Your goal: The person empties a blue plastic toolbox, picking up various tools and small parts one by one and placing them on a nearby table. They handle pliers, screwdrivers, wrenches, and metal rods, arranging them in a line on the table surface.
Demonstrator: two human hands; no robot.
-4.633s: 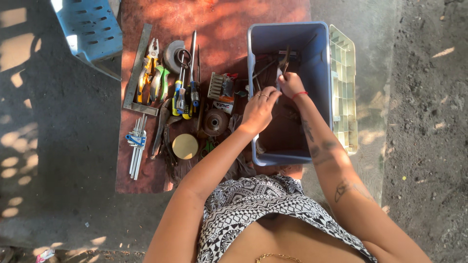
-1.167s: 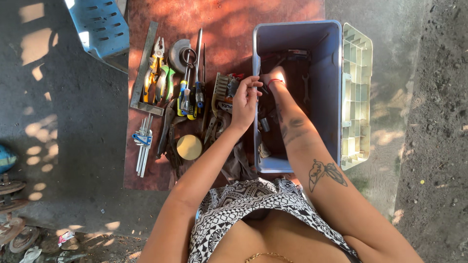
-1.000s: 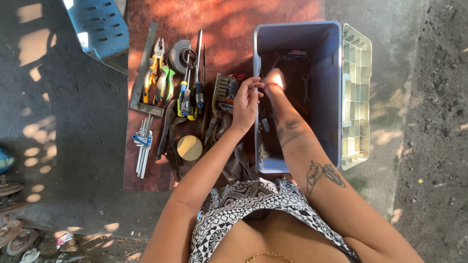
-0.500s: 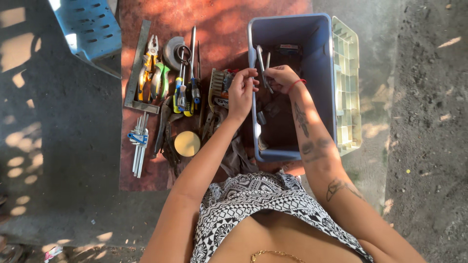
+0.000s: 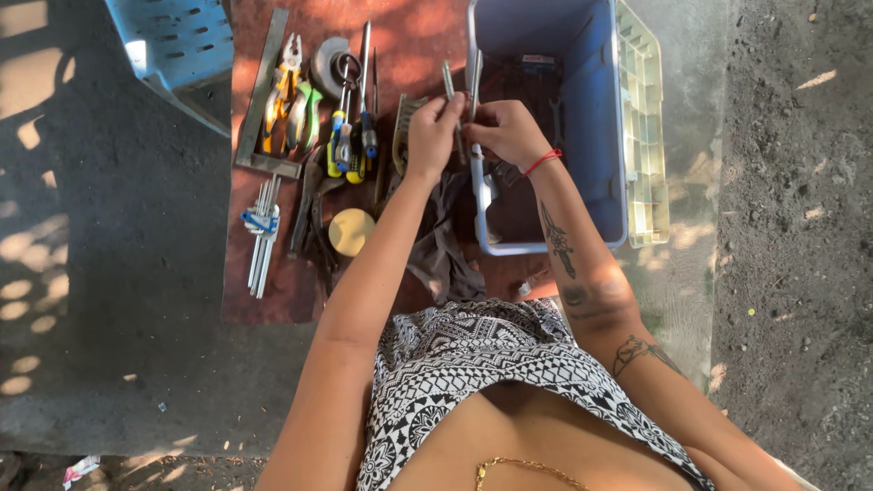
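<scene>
Both hands have come up out of the blue toolbox (image 5: 605, 136) since a second ago, so the metal rods are now clear of its contents. Left hand (image 5: 431, 136) pinches one thin metal rod (image 5: 448, 80); right hand (image 5: 506, 133) grips the other rod (image 5: 476, 77), just beside it. Each rod's long axis runs away from the body, tips pointing past the fingers, over the box's near-left rim.

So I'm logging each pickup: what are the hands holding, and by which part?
Two slim metal rods, pinched at their lower ends between the left hand and right hand; the exact grip is unclear.
</scene>
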